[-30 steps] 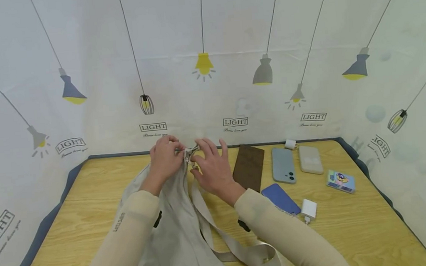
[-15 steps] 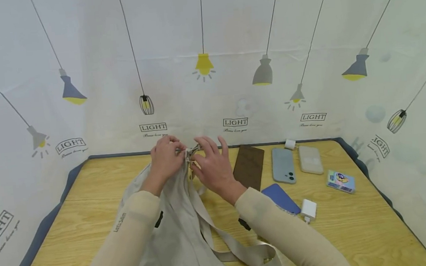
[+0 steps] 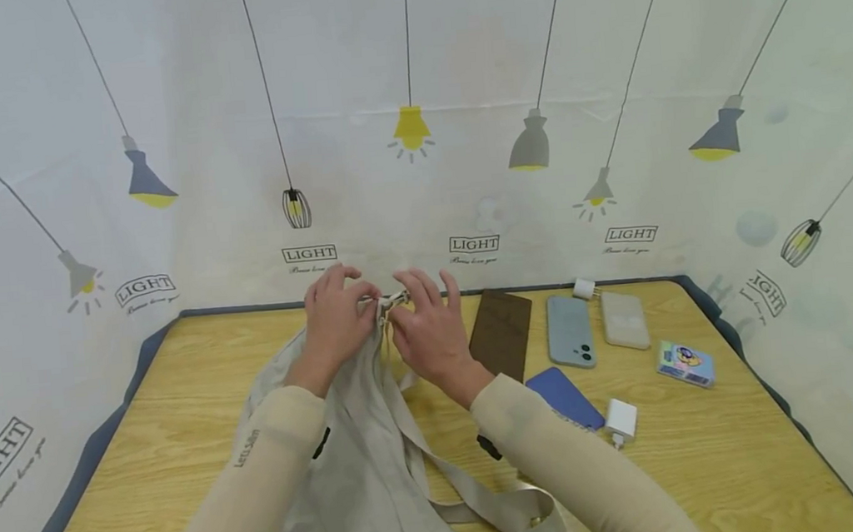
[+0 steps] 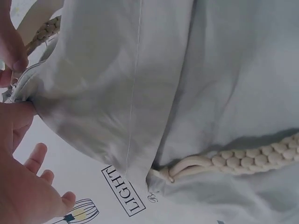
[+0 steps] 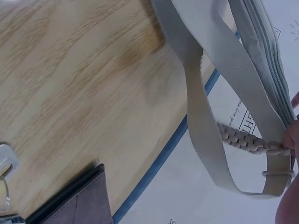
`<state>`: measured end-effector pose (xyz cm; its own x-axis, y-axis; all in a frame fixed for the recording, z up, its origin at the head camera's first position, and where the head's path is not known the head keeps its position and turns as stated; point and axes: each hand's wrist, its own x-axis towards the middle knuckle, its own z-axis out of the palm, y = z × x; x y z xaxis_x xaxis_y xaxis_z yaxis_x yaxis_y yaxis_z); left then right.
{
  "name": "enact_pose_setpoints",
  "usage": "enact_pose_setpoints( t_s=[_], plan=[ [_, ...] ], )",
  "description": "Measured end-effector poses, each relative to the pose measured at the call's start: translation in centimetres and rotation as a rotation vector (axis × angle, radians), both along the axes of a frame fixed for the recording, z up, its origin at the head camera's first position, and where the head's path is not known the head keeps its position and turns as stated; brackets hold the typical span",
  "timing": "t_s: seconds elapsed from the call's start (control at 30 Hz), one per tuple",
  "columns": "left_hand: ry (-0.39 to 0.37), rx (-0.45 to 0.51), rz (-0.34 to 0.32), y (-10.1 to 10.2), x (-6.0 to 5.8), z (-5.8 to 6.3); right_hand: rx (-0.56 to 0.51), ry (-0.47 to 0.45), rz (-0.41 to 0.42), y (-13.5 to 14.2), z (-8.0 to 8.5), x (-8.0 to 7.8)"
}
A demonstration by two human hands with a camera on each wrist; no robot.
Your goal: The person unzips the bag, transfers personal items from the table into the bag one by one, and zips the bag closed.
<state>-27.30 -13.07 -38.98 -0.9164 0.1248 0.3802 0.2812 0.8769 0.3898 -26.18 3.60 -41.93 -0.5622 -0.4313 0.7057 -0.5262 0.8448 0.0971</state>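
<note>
Head view: my left hand (image 3: 337,323) and right hand (image 3: 432,332) pinch the grey bag (image 3: 364,480) side by side at its far zip end. Body lies on the bench (image 3: 160,420), nearer me, between my forearms.

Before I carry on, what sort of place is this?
Probably a screened-off tabletop work area: a wood-grain table has lamp-printed sheeting standing round its far edge and sides, with a fabric bag and a smartphone on it.

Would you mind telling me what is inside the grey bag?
What shows is the grey bag itself, with a zip along one edge; any contents are covered and cannot be seen.
</note>
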Motion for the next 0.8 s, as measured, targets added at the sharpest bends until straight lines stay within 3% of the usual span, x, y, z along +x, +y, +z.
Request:
enact_pose_setpoints(
  t_s=[0.37, 0.8],
  plan=[
    [-0.003, -0.021, 0.009, -0.04, -0.3, -0.33, 0.025, 0.041, 0.037, 0.61, -0.54, -0.04],
    [-0.047, -0.033, 0.022, 0.02, -0.59, -0.31, 0.078, 0.012, 0.079, 1.03, -1.01, 0.49]
  ],
)
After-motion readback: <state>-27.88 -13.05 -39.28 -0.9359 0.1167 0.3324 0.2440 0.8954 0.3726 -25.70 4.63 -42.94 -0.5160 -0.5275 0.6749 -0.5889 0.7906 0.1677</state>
